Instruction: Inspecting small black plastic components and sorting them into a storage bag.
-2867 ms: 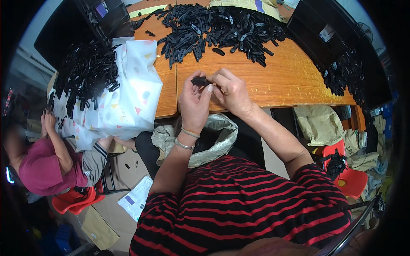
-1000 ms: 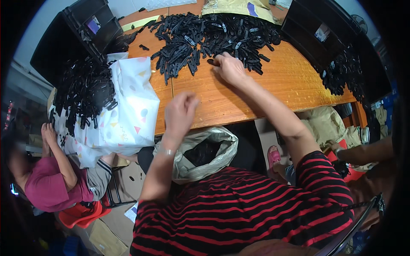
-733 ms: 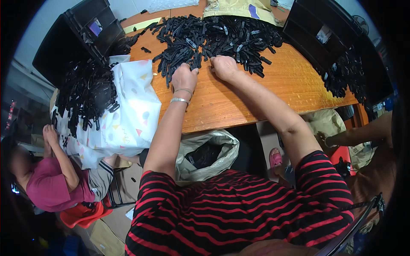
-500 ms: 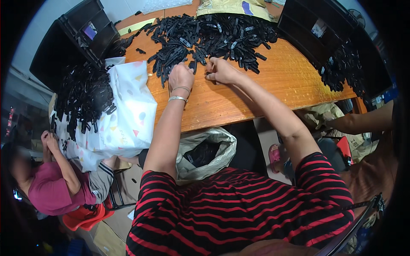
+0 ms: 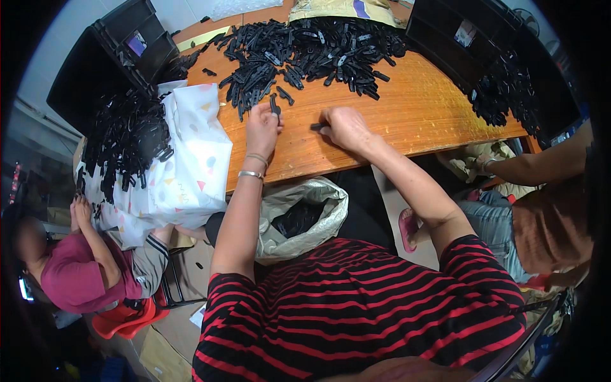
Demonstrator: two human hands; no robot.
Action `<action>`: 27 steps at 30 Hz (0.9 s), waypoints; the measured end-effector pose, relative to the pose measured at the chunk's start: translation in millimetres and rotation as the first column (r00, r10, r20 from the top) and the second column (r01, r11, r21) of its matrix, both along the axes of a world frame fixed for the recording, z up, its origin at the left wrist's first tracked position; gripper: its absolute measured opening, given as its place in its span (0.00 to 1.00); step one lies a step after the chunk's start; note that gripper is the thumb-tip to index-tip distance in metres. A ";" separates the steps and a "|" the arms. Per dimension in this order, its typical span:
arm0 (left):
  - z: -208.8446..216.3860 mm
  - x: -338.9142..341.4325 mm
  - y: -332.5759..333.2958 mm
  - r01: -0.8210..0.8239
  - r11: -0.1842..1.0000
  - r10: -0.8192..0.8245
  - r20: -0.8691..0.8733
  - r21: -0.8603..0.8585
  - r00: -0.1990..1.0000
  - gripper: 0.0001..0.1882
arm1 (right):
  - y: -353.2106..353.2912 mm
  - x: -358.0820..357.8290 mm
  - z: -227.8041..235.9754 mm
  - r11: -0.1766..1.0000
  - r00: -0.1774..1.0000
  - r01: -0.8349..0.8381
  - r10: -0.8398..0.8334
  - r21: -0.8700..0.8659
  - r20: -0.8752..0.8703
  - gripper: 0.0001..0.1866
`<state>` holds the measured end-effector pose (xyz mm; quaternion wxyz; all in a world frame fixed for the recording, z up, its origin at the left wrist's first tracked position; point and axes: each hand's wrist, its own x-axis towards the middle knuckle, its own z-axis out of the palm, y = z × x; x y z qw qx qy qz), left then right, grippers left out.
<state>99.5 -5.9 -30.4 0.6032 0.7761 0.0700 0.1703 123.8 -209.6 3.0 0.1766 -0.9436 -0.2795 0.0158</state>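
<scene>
Near the front of a brown wooden table (image 5: 394, 121), my left hand (image 5: 261, 132) pinches a narrow black plastic piece (image 5: 275, 106) that points up past the fingertips. To its right, my right hand (image 5: 349, 130) is closed on another black plastic piece (image 5: 317, 127), of which only a short end shows. Beyond both hands spreads a large pile of similar black pieces (image 5: 318, 54), some with greyish parts. One loose black piece (image 5: 286, 96) lies just beyond my left hand, apart from the pile.
Black bins stand tilted at the left (image 5: 83, 70) and right (image 5: 445, 44), with more black pieces spilling out. A patterned white sheet (image 5: 197, 140) drapes over the left side. Below the table edge gapes a silvery sack (image 5: 337, 213). Co-workers sit left (image 5: 76, 277) and right (image 5: 550, 223).
My hands have drawn back from the pile and farther apart, the right one moving right and nearer. The piece in my left hand now shows clearly.
</scene>
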 end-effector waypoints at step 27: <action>21.4 -74.7 -24.2 0.239 0.767 -0.176 0.164 -0.595 0.971 0.12 | 35.1 -52.7 17.0 0.681 0.993 -0.104 0.034 0.725 0.111 0.11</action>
